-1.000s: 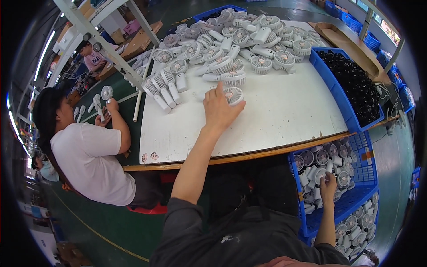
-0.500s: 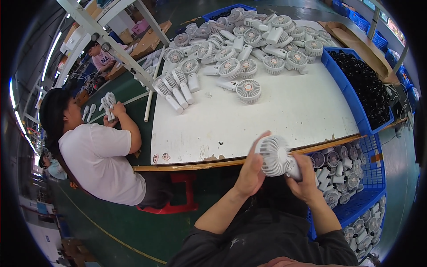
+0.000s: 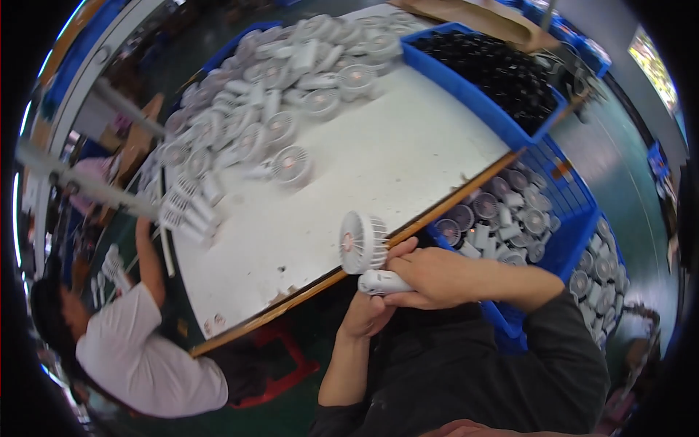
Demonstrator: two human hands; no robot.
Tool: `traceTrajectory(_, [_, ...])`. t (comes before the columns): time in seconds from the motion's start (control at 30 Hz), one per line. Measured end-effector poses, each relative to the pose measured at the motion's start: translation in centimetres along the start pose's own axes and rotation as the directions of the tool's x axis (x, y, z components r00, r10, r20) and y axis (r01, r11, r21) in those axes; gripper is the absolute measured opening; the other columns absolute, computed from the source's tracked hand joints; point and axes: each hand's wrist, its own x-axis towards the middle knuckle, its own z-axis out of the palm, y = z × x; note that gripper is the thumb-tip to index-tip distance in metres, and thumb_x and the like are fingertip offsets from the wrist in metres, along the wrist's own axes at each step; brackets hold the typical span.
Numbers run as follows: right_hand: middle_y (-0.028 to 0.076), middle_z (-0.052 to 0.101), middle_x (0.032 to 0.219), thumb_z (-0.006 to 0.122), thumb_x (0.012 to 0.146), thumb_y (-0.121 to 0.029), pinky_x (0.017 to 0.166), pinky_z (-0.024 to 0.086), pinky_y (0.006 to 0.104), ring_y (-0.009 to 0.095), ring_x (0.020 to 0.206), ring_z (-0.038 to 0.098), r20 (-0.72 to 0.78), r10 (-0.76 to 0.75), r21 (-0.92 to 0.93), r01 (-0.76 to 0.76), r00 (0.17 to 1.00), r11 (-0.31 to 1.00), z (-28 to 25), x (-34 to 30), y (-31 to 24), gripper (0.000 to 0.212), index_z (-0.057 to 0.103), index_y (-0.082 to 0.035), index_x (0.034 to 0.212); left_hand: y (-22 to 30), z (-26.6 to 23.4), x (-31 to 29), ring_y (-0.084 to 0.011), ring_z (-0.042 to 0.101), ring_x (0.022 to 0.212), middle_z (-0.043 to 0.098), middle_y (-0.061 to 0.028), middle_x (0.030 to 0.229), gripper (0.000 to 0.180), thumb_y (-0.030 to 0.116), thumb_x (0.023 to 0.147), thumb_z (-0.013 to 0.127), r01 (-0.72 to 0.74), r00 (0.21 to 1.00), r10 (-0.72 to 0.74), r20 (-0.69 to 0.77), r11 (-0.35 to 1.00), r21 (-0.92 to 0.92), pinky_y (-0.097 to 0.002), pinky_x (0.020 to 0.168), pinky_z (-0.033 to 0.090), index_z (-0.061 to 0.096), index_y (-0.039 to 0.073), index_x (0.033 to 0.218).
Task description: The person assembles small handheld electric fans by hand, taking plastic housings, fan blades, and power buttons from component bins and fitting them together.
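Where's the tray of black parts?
Head view, upper right: the tray sits at the right side of the white tabletop, above the blue crate of fans.

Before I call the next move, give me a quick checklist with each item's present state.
1. White fan supported: ok, held in the right hand.
2. Left hand gripping firmly: cannot tell, its fingers are mostly hidden.
3. Full view of the blue crate: not ok, the right forearm covers part of it.
4. Blue tray upright: ok, black parts inside.
5. Co-worker apart from both hands: ok, over to the left.
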Motion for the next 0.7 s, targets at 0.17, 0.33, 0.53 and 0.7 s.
traceTrajectory(0.17, [0.017,0.068,0.097,0.062,0.093,-0.025,0.08,0.053,0.0402,0.031,0.089,0.067,-0.08,0.341,-0.055,-0.345,0.937,0.937,-10.4,-0.5,5.1,0.03,0.065,-0.003,0.114,-0.4,-0.5,-0.6,-0.0342,0.056,0.123,0.057,-0.0238,0.129,0.045,-0.003,0.085,0.067,-0.012,0.969,0.031,-0.246,0.997,0.075,-0.0511,0.101,0.049,0.054,-0.003,0.128])
traceTrajectory(0.33, [0.017,0.067,0.096,0.056,0.082,0.0,0.088,0.051,0.0434,0.035,0.096,0.063,-0.738,0.222,-0.335,-0.632,0.638,0.699,-22.0,-1.9,22.5,0.02,0.068,0.0,0.098,0.2,-0.4,-0.8,-0.0311,0.061,0.105,0.062,-0.0171,0.104,0.03,-0.008,0.083,0.064,-0.164,0.981,0.173,-0.081,0.98,0.115,-0.0491,0.086,0.058,0.059,0.001,0.111])
traceTrajectory(0.53, [0.015,0.065,0.113,0.054,0.086,-0.009,0.093,0.052,0.0419,0.033,0.112,0.058,-0.573,0.313,-0.66,-0.653,0.757,0.372,-22.9,0.7,31.5,0.021,0.069,-0.004,0.101,1.1,-0.7,-1.3,-0.0273,0.062,0.096,0.06,-0.0157,0.096,0.023,-0.009,0.083,0.064,-0.183,0.969,0.203,-0.143,0.972,0.144,-0.0421,0.074,0.061,0.058,0.002,0.102])
traceTrajectory(0.7, [0.023,0.065,0.098,0.047,0.09,-0.009,0.085,0.053,0.0482,0.039,0.097,0.064,-0.608,0.276,-0.673,-0.667,0.745,0.319,-24.3,0.0,35.8,0.018,0.063,-0.003,0.097,1.4,-1.8,-2.2,-0.02,0.068,0.076,0.064,-0.0131,0.09,0.022,0.003,0.086,0.07,-0.066,0.943,0.166,-0.288,0.943,0.327,-0.0307,0.063,0.059,0.057,0.001,0.104])
